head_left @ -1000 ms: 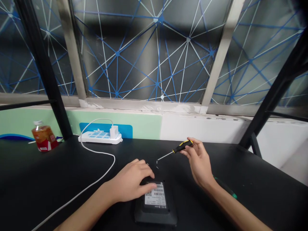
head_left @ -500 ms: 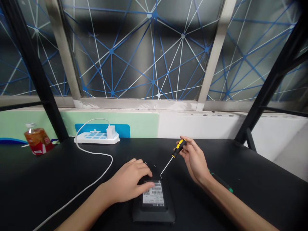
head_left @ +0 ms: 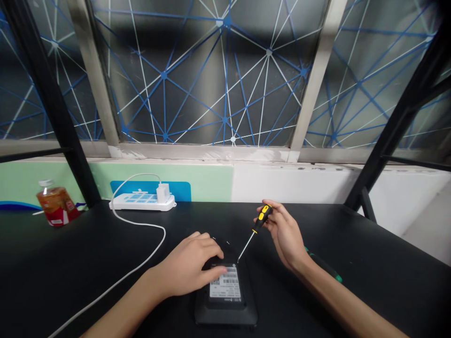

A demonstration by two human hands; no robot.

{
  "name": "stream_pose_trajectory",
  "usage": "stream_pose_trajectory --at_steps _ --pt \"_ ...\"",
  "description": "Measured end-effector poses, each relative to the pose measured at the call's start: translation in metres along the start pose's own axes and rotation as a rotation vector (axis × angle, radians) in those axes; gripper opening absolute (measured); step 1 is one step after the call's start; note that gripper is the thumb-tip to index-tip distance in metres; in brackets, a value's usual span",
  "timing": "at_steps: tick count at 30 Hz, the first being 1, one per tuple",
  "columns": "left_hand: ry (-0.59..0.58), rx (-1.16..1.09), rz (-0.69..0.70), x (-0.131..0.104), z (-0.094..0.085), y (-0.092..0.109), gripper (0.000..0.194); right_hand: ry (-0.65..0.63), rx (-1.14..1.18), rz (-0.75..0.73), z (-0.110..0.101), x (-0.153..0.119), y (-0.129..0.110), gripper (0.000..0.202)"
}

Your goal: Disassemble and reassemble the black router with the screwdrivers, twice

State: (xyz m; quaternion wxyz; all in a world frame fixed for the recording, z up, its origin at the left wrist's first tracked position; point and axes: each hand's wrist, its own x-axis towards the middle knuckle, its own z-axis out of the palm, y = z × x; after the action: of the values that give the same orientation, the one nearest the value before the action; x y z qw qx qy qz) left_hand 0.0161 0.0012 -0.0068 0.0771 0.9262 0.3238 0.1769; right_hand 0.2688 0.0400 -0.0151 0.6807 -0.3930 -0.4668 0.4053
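Observation:
A black box-shaped device (head_left: 225, 312) with a white printed label (head_left: 225, 291) lies on the black table. My left hand (head_left: 192, 263) grips its far left part, thumb on the label and fingers bent over the far edge. In my right hand (head_left: 283, 230) is a black-and-yellow screwdriver (head_left: 262, 218), held by the handle between thumb and fingers. Its shaft slants down to the left, and the tip is at the device's far right corner. Whether it sits in a screw is too small to tell. Two tiny light pieces, perhaps screws (head_left: 228, 242), lie beyond the device.
Beside my right forearm lies a black-and-green tool (head_left: 326, 267), partly hidden. A white power strip (head_left: 141, 203) with a plugged-in charger (head_left: 162, 192) stands at the back; its white cable (head_left: 141, 265) runs across the left side. A drink bottle (head_left: 56, 204) stands far left. Black frame posts (head_left: 387, 122) rise at both sides.
The screwdriver tip has shifted slightly right and toward me, and the handle has turned a little in my right hand. My left hand keeps its place on the device.

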Motion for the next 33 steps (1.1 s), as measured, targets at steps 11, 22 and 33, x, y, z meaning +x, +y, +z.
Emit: stream_pose_trajectory --at_steps 11,22,33 --pt "-0.019 0.017 -0.007 0.001 -0.001 0.002 0.018 -0.028 -0.237 -0.143 -0.002 -0.006 -0.004 0.030" --pt "-0.095 -0.062 -0.023 0.000 -0.008 0.009 0.049 -0.093 -0.372 -0.334 -0.001 -0.016 -0.004 0.029" --pt "-0.103 -0.110 -0.038 -0.002 -0.009 0.010 0.057 -0.005 -0.518 -0.373 -0.001 -0.018 -0.012 0.031"
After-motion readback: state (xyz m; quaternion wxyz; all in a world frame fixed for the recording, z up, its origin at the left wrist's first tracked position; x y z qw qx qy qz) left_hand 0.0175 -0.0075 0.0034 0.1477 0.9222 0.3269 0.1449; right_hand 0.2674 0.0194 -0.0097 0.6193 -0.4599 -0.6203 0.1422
